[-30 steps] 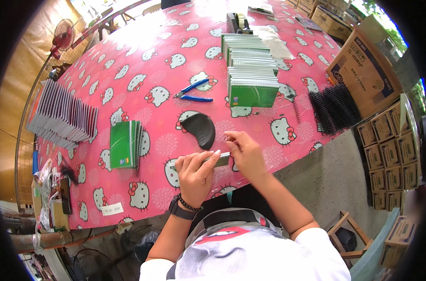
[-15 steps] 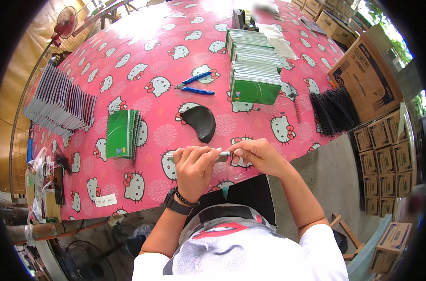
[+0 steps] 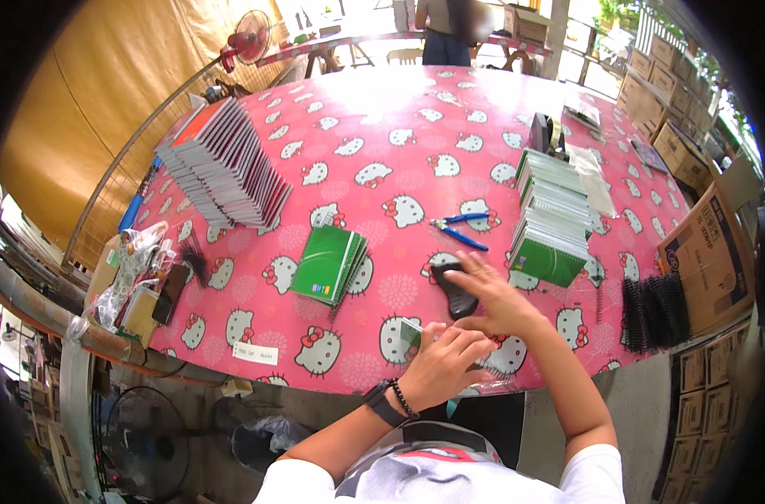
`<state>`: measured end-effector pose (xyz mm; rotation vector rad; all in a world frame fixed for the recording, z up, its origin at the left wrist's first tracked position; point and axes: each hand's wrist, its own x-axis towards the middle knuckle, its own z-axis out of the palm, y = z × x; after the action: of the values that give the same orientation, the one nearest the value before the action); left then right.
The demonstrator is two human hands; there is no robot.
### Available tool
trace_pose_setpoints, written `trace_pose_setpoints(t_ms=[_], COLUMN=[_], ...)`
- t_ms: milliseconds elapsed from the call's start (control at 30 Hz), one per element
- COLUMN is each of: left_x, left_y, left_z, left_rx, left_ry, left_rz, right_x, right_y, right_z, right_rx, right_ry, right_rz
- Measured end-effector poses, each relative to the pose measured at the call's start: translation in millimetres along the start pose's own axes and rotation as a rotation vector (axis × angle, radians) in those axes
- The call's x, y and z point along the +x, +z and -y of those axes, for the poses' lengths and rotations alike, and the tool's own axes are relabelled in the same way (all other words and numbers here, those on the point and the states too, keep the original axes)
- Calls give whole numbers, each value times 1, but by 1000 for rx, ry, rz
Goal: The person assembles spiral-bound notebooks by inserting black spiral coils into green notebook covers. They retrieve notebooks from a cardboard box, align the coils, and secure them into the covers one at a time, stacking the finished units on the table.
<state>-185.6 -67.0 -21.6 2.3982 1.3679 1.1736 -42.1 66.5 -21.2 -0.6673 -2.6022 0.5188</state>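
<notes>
My left hand (image 3: 448, 359) is closed on a notebook (image 3: 410, 333) at the near table edge. Only a green corner of it shows; the rest is under my fingers. Over a black curved piece (image 3: 458, 297) my right hand (image 3: 508, 304) has its fingers apart, with the thumb near the piece's lower end. Whether the fingertips touch it I cannot tell. Beyond lie nippers with blue handles (image 3: 468, 232), jaws pointing left. A small pile of green notebooks (image 3: 322, 262) rests left of my hands. To the right stands a long row of green notebooks (image 3: 550, 231).
Spiral-bound notebooks (image 3: 223, 168) form a tall stack at the far left. Black plastic coils (image 3: 651, 311) lie against a cardboard box (image 3: 712, 260) on the right. A paper slip (image 3: 255, 353) and a plastic bag of odds and ends (image 3: 134, 281) sit near the left edge. Another person (image 3: 446, 38) stands beyond the table.
My right hand has left the notebook's end and moved up to the black curved piece, its fingers spreading. My left hand keeps the notebook, now turned more. The view has shifted upward and left.
</notes>
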Motion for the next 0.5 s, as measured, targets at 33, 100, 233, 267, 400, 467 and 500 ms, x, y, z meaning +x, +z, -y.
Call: trace_pose_setpoints(t_ms=[33, 100, 233, 267, 400, 467, 500], left_x=[0, 2, 1, 2, -8, -2, -2], left_y=[-1, -1, -10, -15, -4, -24, -19], left_z=[5, 11, 9, 9, 36, 31, 41], left_rx=[12, 76, 25, -32, -9, 77, 78], left_ry=[23, 62, 49, -4, 181, 260, 287], left_rz=[62, 166, 237, 217, 247, 303, 305], right_x=[7, 5, 20, 30, 17, 5, -3], right_y=[8, 13, 24, 37, 54, 45, 52], right_z=[-6, -20, -22, -23, -24, -19, -27], right_rx=[9, -130, -83, -84, -5, 53, 232], right_ry=[6, -9, -27, -48, 40, 259, 293], right_rz=[141, 179, 137, 136, -191, -167, -280])
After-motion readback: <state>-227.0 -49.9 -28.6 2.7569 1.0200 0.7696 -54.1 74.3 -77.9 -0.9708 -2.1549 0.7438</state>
